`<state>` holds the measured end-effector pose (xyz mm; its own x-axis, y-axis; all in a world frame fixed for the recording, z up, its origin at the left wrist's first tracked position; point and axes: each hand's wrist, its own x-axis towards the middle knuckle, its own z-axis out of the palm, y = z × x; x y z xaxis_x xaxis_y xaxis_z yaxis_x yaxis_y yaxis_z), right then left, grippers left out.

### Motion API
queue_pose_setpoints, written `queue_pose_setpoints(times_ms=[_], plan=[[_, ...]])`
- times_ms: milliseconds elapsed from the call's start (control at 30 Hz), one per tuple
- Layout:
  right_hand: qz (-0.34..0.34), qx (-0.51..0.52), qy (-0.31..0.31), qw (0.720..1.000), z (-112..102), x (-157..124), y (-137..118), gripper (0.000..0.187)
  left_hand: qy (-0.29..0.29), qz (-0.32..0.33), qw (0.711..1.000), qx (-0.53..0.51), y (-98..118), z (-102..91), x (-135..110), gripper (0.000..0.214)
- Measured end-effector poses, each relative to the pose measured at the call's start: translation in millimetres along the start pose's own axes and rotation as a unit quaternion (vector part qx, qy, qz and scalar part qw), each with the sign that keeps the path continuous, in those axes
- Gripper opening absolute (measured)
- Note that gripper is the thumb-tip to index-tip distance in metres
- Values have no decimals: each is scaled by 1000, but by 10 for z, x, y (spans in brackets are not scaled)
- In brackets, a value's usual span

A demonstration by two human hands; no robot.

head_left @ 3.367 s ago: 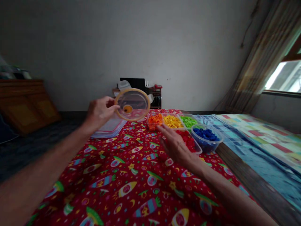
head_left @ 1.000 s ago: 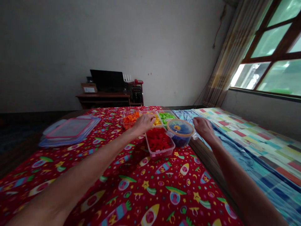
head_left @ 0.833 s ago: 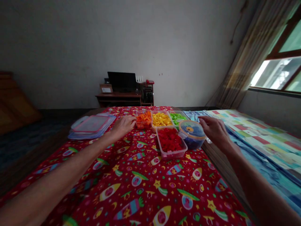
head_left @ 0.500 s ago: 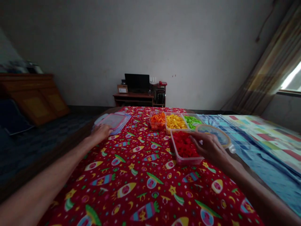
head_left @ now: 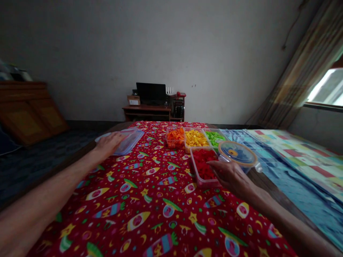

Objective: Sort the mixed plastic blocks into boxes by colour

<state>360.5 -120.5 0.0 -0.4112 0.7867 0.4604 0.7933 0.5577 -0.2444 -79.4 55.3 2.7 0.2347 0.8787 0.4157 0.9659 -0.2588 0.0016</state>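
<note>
My left hand [head_left: 109,142] is at the stack of clear plastic lids [head_left: 130,142] on the table's left side, its fingers closed on the top lid [head_left: 128,131], whose reddish edge shows beyond them. Over the right side of a clear rectangular container [head_left: 197,175] is my right hand [head_left: 230,175], fingers stretched out toward the red pieces [head_left: 203,162] inside. No piece shows in these fingers; the container's right rim is partly hidden behind the hand.
Containers of orange pieces [head_left: 175,136], yellow pieces [head_left: 196,138] and green pieces [head_left: 214,137] stand in a row behind. A round lidded container [head_left: 237,153] with side clips is at the table's right edge. Beyond it lies a bed [head_left: 289,157].
My left hand has moved over the lids and the top lid now looks tilted up. My right hand has come lower and farther over the red pieces. The view has turned slightly right.
</note>
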Motion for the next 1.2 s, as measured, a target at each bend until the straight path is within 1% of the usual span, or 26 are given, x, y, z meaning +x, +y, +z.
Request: queue_pose_setpoints(times_ms=[67, 100, 133, 200, 233, 267, 300, 333, 367, 400, 433, 467, 500, 533, 600, 667, 733, 800, 900, 967, 1033, 1067, 1100, 1133, 1167, 1200], plan=[[2, 17, -5, 1000, 7, -66, -11, 24, 14, -2, 997, 78, 55, -161, -11, 22], [4, 30, -9, 1000, 15, -100, -23, 24, 32, -12, 994, 99, 86, -246, -11, 22], [5, 45, -13, 999, 28, -134, -40, 24, 62, -31, 992, 103, 123, -329, -5, 22], [3, 83, -13, 996, 63, -203, -85, 24, 149, -97, 983, 47, 235, -476, 21, 20], [3, 106, -1, 994, 84, -235, -112, 23, 190, -140, 972, -13, 318, -533, 36, 17], [5, 130, 18, 991, 106, -263, -145, 24, 228, -189, 950, -96, 424, -578, 46, 17], [9, 154, 39, 987, 127, -282, -182, 27, 264, -240, 914, -196, 555, -608, 45, 18], [18, 180, 56, 982, 146, -289, -225, 31, 277, -256, 867, -325, 710, -622, 29, 20], [34, 206, 62, 976, 163, -281, -274, 36, 269, -254, 806, -463, 886, -623, -6, 21], [57, 234, 58, 969, 179, -257, -328, 40, 242, -239, 741, -580, 1076, -611, -61, 23], [85, 267, 44, 959, 194, -217, -383, 41, 214, -221, 687, -659, 1273, -588, -135, 26], [116, 310, 30, 943, 210, -166, -438, 41, 186, -212, 646, -709, 1467, -558, -224, 28], [146, 360, 19, 921, 228, -110, -487, 42, 150, -208, 622, -739, 1649, -522, -323, 29], [171, 416, 11, 893, 250, -55, -528, 42, 106, -206, 613, -755, 1813, -484, -428, 29], [198, 525, 13, 828, 304, 24, -568, 44, 39, -199, 607, -768, 2067, -409, -635, 31], [220, 597, 28, 771, 368, 46, -549, 43, 5, -187, 605, -774, 2221, -347, -824, 37], [255, 626, 61, 735, 430, 23, -491, 37, -17, -183, 599, -779, 2301, -302, -993, 41], [280, 637, 95, 712, 471, -17, -426, 34, -38, -185, 607, -772, 2334, -267, -1143, 40], [276, 652, 107, 698, 439, -63, -359, 38, -60, -178, 644, -742, 2323, -206, -1292, 41], [279, 661, 101, 689, 338, -78, -318, 39, -98, -133, 662, -731, 2275, -137, -1301, 50], [283, 664, 109, 684, 187, -82, -257, 39, -162, -64, 673, -719, 2214, -28, -1223, 53], [280, 661, 121, 686, 105, -80, -216, 39, -193, -32, 681, -705, 2189, 42, -1157, 50], [275, 654, 134, 692, 26, -76, -172, 38, -210, -16, 699, -684, 2176, 121, -1078, 44], [270, 646, 147, 699, -45, -69, -127, 38, -214, -9, 721, -659, 2178, 206, -990, 39], [264, 638, 158, 705, -103, -61, -85, 39, -208, -18, 738, -642, 2198, 293, -899, 37], [260, 633, 168, 709, -145, -53, -51, 39, -206, -33, 747, -631, 2235, 376, -808, 35]])
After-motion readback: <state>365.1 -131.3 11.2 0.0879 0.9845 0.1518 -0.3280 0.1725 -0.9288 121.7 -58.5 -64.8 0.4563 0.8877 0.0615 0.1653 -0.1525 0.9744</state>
